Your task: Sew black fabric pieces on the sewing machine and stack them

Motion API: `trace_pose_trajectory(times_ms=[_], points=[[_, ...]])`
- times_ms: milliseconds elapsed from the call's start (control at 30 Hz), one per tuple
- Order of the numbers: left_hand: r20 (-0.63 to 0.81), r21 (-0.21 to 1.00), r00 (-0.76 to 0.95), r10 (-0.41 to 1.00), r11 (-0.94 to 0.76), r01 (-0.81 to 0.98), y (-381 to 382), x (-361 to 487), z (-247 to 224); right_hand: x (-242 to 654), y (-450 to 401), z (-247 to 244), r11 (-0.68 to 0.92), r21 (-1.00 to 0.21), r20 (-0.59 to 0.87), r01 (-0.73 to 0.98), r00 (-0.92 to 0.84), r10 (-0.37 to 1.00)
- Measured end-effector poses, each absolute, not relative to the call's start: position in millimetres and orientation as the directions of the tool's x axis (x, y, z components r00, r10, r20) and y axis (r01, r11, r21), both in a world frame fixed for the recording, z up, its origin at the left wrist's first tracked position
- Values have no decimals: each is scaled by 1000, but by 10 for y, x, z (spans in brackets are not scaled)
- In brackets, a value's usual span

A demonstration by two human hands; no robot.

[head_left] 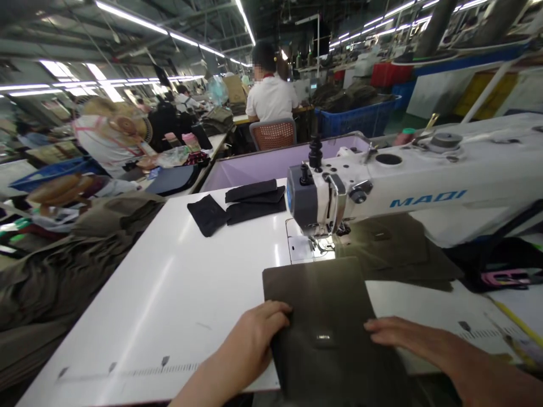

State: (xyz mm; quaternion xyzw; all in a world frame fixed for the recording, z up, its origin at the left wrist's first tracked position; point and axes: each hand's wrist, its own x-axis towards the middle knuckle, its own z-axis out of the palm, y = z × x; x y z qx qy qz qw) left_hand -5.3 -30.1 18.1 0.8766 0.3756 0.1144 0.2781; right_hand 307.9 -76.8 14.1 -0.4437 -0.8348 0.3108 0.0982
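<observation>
A dark olive fabric panel (316, 294) with a small shiny label (323, 337) lies before me, its far edge just in front of the sewing machine's needle area (324, 246). My left hand (258, 333) is closed on the panel's left edge, fingertips on top. At the right edge, my right hand (396, 332) has its fingers together against the fabric; its underside is hidden. Similar olive fabric pieces (386, 243) lie under the machine arm, right of the needle. The panel's near end runs out of the picture.
The white sewing machine (428, 186) spans the right side. Black fabric pieces (254, 200) rest on the white table (169, 305). Beyond it stands a lilac bin (250, 169). A pile of olive fabric (63, 277) is at left. A co-worker (271, 96) sits ahead.
</observation>
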Motion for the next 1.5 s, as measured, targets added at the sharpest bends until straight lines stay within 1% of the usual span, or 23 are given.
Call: trace_pose_trajectory(times_ms=[100,167,267,333,367,433,467,533,600,633,733,833,1000,1133,1300,1500], points=[[17,701,506,862,-371,609,-370,-314,123,2926,-588,108,490,-589,-95,643,-657,748],[61,731,391,918,-307,609,-368,-343,75,2711,-441,133,455,-608,-48,650,-603,797],[124,732,227,966,-243,636,-326,-277,-23,2451,-266,109,318,-669,6,672,-423,906],[119,728,115,986,-165,665,-313,-229,-100,2382,-219,26,189,-695,10,693,-254,967],[98,725,62,993,-114,679,-318,-216,-138,2372,-220,-25,129,-724,9,678,-177,984],[63,707,-12,998,-36,706,-342,-214,-198,2376,-262,-115,42,-807,-9,589,-84,996],[73,694,-15,997,-40,719,-356,-223,-217,2382,-293,-147,18,-842,-18,539,-62,998],[125,665,57,991,-126,736,-372,-248,-224,2392,-352,-181,16,-865,0,502,-31,1000],[168,634,147,975,-220,741,-362,-266,-202,2405,-382,-186,61,-820,62,569,-17,998],[170,625,171,970,-241,743,-347,-270,-187,2413,-383,-183,95,-788,95,608,-33,995],[180,603,169,969,-244,759,-296,-269,-157,2432,-348,-166,175,-711,154,681,-91,984],[219,548,163,962,-259,795,-269,-277,-168,2419,-307,-146,180,-686,173,704,-83,981],[262,451,183,948,-287,845,-292,-335,-206,2359,-303,-126,191,-658,173,728,-100,980],[279,411,204,938,-309,858,-327,-370,-211,2346,-343,-137,163,-654,119,739,-112,987],[266,411,192,945,-291,864,-354,-387,-206,2345,-369,-142,123,-635,58,763,-112,992],[292,403,216,932,-324,856,-353,-407,-221,2337,-351,-127,94,-632,42,769,-88,995]])
